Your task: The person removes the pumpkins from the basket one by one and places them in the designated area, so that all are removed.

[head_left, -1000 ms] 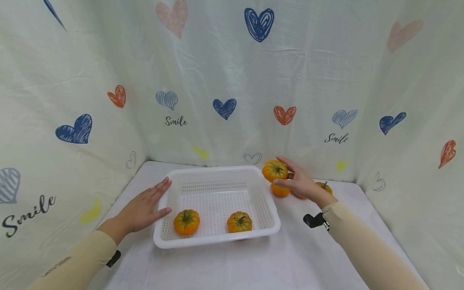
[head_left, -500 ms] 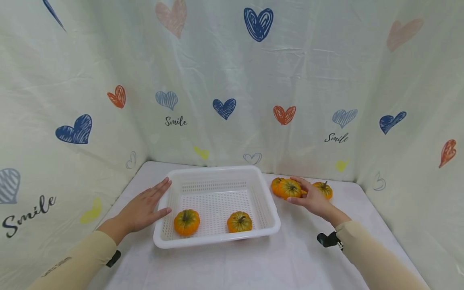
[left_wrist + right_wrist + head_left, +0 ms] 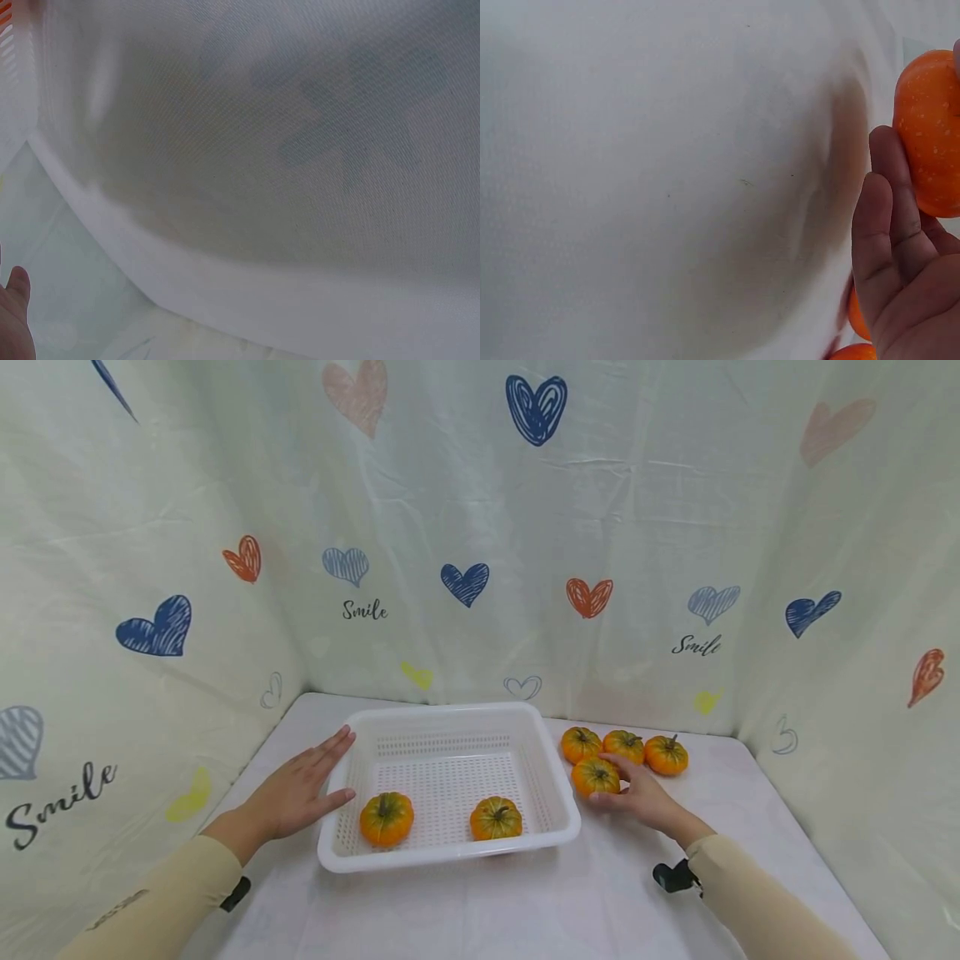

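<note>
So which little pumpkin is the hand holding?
Find the white basket. Right of it on the table are four small pumpkins: three in a back row, one in front. It's the front pumpkin, nearest the basket, with the right hand wrapped around it.

Left wrist view: mostly blurred white cloth; left hand cut by left edge, only fingertip shows; orange sliver at top-left corner, too small to identify. Right wrist view: right hand cut by right and bottom edges; pumpkin cut by right edge; more orange bits at bottom edge, partly hidden behind hand. Head view: hand covers pumpkin's right side.
</note>
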Available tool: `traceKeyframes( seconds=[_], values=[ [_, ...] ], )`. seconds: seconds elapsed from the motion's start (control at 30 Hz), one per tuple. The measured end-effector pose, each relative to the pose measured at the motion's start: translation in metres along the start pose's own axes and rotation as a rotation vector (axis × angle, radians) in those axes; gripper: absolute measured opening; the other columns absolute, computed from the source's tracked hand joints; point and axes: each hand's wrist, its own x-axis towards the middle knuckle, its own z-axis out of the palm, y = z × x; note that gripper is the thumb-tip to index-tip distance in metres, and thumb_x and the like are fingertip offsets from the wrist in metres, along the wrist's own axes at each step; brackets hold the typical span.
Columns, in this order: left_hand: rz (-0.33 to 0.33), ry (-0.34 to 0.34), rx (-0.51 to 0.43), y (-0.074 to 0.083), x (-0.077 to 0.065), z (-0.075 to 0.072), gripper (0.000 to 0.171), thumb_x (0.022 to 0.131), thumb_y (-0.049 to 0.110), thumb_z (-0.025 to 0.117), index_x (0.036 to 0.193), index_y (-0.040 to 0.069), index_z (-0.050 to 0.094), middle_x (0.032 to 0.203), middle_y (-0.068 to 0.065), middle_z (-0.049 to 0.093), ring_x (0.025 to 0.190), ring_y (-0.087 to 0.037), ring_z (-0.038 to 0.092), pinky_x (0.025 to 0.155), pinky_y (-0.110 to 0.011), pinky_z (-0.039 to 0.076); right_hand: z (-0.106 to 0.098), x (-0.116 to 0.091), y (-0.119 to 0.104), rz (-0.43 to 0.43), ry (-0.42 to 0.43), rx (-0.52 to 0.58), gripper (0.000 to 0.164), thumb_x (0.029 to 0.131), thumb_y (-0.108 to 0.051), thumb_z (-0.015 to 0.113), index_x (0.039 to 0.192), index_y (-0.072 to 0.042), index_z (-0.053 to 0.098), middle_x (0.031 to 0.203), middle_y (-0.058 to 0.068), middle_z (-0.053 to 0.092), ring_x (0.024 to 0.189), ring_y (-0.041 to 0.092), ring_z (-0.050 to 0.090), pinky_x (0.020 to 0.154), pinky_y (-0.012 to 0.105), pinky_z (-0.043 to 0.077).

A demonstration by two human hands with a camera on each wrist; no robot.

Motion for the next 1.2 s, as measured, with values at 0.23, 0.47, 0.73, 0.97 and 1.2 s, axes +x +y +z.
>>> traceKeyframes(
  seconds=[0.23, 0.47, 0.73, 0.97, 1.2],
  values=[
    [0.0, 0.003, 0.008, -0.002, 0.0, 0.002, 0.084, 0.097, 0.051, 0.055, 0.159, 0.007, 0.02, 0.165, -0.013, 0.017, 0.145, -0.037, 0.029, 0.115, -0.056, 0.025, 0.007, 0.003, 0.008, 0.002, 0.009, 0.013, 0.089, 0.081, -0.049, 0.08, 0.151, -0.015, 0.038, 0.146, 0.025, 0.043, 0.128, 0.047, 0.044, 0.099, 0.061, 0.045],
    [0.001, 0.006, -0.001, -0.002, 0.001, 0.002, 0.084, 0.097, 0.052, 0.055, 0.159, 0.007, 0.02, 0.165, -0.013, 0.017, 0.144, -0.038, 0.029, 0.115, -0.057, 0.025, 0.012, 0.004, 0.011, 0.027, 0.018, -0.013, 0.092, 0.079, -0.053, 0.08, 0.151, -0.016, 0.038, 0.146, 0.028, 0.043, 0.128, 0.048, 0.044, 0.101, 0.066, 0.04],
    [0.002, 0.01, -0.005, -0.001, 0.0, 0.003, 0.083, 0.097, 0.049, 0.057, 0.159, 0.008, 0.02, 0.165, -0.013, 0.017, 0.144, -0.038, 0.029, 0.114, -0.058, 0.025, 0.015, 0.005, 0.011, 0.048, 0.028, -0.023, 0.092, 0.079, -0.052, 0.08, 0.152, -0.015, 0.037, 0.148, 0.027, 0.041, 0.129, 0.048, 0.043, 0.102, 0.069, 0.036],
    [-0.004, 0.0, -0.002, -0.001, 0.0, 0.001, 0.083, 0.097, 0.049, 0.056, 0.159, 0.007, 0.02, 0.165, -0.013, 0.017, 0.145, -0.037, 0.028, 0.115, -0.057, 0.025, 0.015, 0.005, 0.013, 0.054, 0.015, -0.034, 0.093, 0.082, -0.052, 0.078, 0.154, -0.013, 0.034, 0.151, 0.027, 0.037, 0.133, 0.049, 0.039, 0.103, 0.071, 0.032],
    [-0.006, 0.008, 0.004, -0.002, 0.0, 0.005, 0.084, 0.097, 0.05, 0.057, 0.159, 0.008, 0.02, 0.165, -0.012, 0.016, 0.145, -0.037, 0.028, 0.115, -0.057, 0.024, 0.015, 0.007, 0.014, 0.051, 0.014, -0.035, 0.094, 0.082, -0.054, 0.077, 0.155, -0.013, 0.033, 0.151, 0.027, 0.037, 0.134, 0.048, 0.038, 0.104, 0.072, 0.03]
  ],
)
